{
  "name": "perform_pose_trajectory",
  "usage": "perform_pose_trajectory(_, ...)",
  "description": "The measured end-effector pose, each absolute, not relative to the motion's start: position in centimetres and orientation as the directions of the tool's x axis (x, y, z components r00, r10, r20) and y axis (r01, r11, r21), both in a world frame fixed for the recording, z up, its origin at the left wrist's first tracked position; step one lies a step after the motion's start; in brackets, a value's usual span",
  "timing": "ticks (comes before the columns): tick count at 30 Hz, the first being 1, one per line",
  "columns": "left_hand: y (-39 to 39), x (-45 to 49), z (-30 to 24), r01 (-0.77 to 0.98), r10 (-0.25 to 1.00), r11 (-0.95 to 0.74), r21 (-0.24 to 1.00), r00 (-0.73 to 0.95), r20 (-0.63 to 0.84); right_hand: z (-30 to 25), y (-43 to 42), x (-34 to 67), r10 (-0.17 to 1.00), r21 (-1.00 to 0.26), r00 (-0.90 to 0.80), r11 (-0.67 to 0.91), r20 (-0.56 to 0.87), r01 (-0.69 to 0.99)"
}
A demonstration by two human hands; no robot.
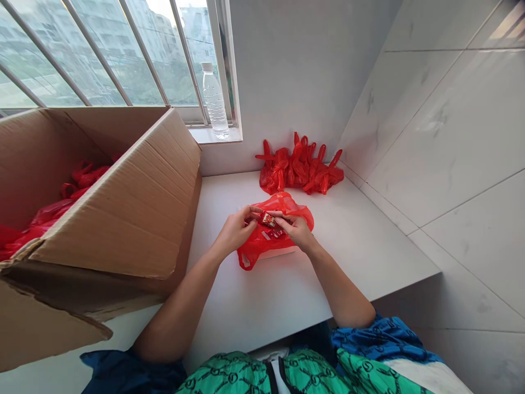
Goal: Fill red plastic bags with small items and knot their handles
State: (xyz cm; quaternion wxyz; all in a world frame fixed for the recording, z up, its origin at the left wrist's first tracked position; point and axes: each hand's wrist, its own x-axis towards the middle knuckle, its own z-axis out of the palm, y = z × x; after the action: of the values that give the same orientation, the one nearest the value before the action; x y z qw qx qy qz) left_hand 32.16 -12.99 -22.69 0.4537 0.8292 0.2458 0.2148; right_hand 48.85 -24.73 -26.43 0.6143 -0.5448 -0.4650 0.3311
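A small red packet (269,220) with white and yellow print is held between my two hands, just above an open red plastic bag (251,253). My left hand (240,229) pinches it from the left, fingertips closed at its edge. From the other side my right hand (298,229) grips it between thumb and fingers. Below it, another red packet (275,233) with white marks rests on the bag. The bag lies spread on the white tabletop, and a pale flat edge shows beneath its front.
Several tied red plastic bags (301,167) sit by the wall at the back of the white table (361,235). A large open cardboard box (123,213) with red bags inside stands at the left. A clear water bottle (215,104) is on the windowsill.
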Motion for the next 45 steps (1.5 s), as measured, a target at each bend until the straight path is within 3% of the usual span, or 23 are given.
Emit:
perform_pose_trajectory(4, -13.0, 32.1, -22.6, 0.23, 0.609, -0.479, 0.847, 0.782, 0.132, -26.0, -25.0, 48.8, 0.916, -0.974, 0.342, 0.161, 0.208, 0.162)
perform_pose_trajectory(10, -12.9, 32.1, -22.8, 0.189, 0.58, -0.421, 0.887, 0.808, 0.103, -26.3, -24.7, 48.8, 0.903, -0.986, 0.397, 0.161, 0.166, 0.046)
perform_pose_trajectory(21, -13.2, 32.0, -22.1, 0.263, 0.606, -0.485, 0.834, 0.789, 0.104, -26.8, -24.5, 48.9, 0.886, -0.978, 0.422, 0.141, 0.194, 0.153)
perform_pose_trajectory(33, -13.0, 31.7, -22.1, 0.27, 0.589, -0.494, 0.826, 0.803, 0.09, -26.8, -24.5, 48.9, 0.893, -0.98, 0.406, 0.16, 0.194, 0.116)
perform_pose_trajectory(36, -12.8, 31.6, -22.5, 0.319, 0.605, -0.545, 0.775, 0.79, 0.1, -27.2, -24.4, 49.2, 0.889, -0.975, 0.413, 0.134, 0.197, 0.178)
perform_pose_trajectory(41, -12.4, 31.6, -23.1, 0.489, 0.637, -0.678, 0.549, 0.764, 0.106, -27.9, -24.5, 50.5, 0.86, -0.906, 0.447, 0.041, 0.246, 0.42)
perform_pose_trajectory(45, -12.6, 31.6, -23.2, 0.495, 0.61, -0.714, 0.496, 0.787, 0.092, -28.3, -24.5, 51.3, 0.879, -0.841, 0.389, 0.026, 0.276, 0.54)
